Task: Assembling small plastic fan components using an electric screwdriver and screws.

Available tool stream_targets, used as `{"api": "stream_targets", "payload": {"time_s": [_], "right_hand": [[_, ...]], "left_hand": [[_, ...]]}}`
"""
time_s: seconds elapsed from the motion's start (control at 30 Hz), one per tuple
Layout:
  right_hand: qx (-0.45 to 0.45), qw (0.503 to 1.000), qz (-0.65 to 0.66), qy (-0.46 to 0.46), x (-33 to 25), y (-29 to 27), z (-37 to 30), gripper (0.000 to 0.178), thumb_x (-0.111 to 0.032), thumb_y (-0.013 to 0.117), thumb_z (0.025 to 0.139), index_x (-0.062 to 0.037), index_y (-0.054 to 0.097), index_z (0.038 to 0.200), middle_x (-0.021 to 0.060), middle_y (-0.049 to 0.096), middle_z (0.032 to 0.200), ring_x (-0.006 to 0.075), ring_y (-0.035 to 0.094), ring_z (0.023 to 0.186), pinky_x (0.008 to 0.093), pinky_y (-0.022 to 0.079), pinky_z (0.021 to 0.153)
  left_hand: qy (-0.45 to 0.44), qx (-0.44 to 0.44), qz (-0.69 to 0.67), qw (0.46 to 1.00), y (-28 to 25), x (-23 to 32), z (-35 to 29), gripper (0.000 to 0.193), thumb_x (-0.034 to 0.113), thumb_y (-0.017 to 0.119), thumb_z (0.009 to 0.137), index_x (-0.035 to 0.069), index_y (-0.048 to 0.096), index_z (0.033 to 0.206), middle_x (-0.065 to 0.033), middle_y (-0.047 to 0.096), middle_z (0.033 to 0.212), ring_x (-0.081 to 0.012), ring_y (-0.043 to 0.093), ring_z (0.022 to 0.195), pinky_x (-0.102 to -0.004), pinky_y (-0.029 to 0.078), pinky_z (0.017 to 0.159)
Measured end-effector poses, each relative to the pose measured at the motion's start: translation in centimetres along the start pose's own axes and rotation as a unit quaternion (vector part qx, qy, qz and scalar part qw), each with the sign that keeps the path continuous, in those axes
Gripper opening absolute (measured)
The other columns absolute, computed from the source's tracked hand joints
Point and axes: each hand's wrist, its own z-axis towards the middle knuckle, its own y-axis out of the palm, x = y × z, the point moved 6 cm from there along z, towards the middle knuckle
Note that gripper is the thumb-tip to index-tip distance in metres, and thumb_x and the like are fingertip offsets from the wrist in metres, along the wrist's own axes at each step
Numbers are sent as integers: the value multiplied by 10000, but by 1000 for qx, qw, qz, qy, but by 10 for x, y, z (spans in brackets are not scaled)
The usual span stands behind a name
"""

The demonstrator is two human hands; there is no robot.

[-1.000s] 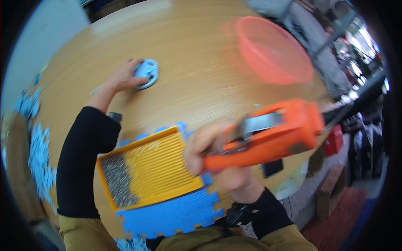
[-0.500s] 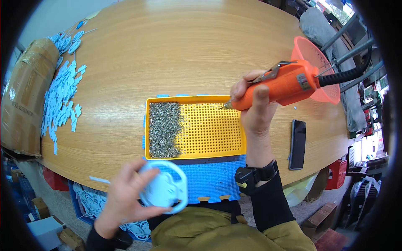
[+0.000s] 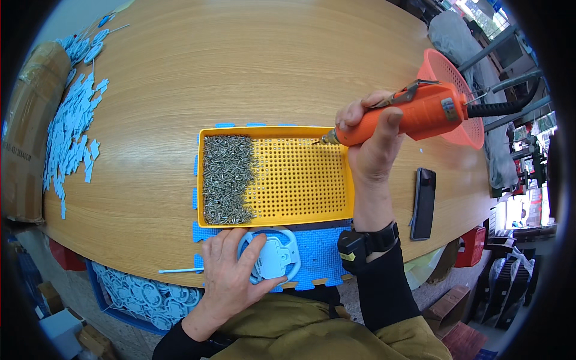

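My left hand (image 3: 228, 267) is closed around a light blue plastic ring-shaped part (image 3: 277, 258) with a plate in its middle, pressed on the blue foam mat (image 3: 321, 252). A thin light blue rod (image 3: 180, 271) sticks out to the left of that hand. My right hand (image 3: 375, 141) grips an orange electric screwdriver (image 3: 429, 111), its bit pointing left above the yellow perforated tray (image 3: 276, 129). Small silver screws (image 3: 225, 180) cover the tray's left part; the right part shows rows of holes. Whether a screw sits on the bit is too small to tell.
Light blue flat pieces (image 3: 72, 126) are heaped by a cardboard box (image 3: 27, 138) at the left. A blue crate (image 3: 135, 294) of similar parts stands below the table's edge. To the right are a phone (image 3: 423, 204) and a pink basket (image 3: 474, 129); the screwdriver's black cable (image 3: 504, 108) runs off there.
My left hand has moved right and set the light blue part down on the mat. The screwdriver has shifted slightly right, still above the tray. The whole view has shifted a little.
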Motion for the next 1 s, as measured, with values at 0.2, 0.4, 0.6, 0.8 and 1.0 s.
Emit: {"api": "stream_targets", "payload": {"time_s": [0.2, 0.4, 0.6, 0.8, 1.0], "right_hand": [[-12, 1000, 7, -6, -5, 0, -2, 567, -610, 670, 756, -93, 499, 916, 36, 508, 662, 156, 507, 598, 328, 431, 594], [10, 998, 57, -38, -63, 14, -16, 586, -599, 661, 775, -64, 515, 965, 46, 532, 670, 149, 515, 560, 281, 434, 494], [-86, 991, 81, 60, -86, 55, -96, 722, -762, 475, 753, -69, 510, 953, 9, 493, 645, 118, 476, 511, 269, 409, 490], [-122, 981, 87, 124, -77, 59, -127, 689, -594, 723, 714, -15, 492, 1009, 62, 562, 695, 160, 562, 622, 267, 468, 535], [-118, 985, 62, 110, -77, 59, -134, 639, -569, 724, 734, -22, 505, 982, 47, 557, 689, 135, 550, 616, 250, 456, 523]], "left_hand": [[1, 2, 2, 1000, 0, 3, -4, 702, 420, 804, 600, 72, 558, 1157, -150, 478, 1116, -320, 442, 1037, -443, 315, 840], [-9, 19, 4, 1000, 0, 5, -4, 680, 370, 819, 561, 69, 556, 1111, -156, 476, 1127, -341, 449, 1054, -442, 333, 881], [-22, 56, 6, 998, -1, 8, -6, 642, 333, 825, 539, 82, 566, 1069, -146, 473, 1084, -333, 447, 1054, -435, 334, 877], [-23, 62, 12, 998, 1, 11, -13, 682, 337, 839, 537, 97, 545, 1104, -136, 469, 1084, -315, 444, 1050, -425, 333, 860], [-24, 64, 15, 998, 4, 12, -17, 680, 338, 840, 540, 93, 545, 1102, -130, 468, 1072, -310, 444, 1042, -421, 334, 856]]}}
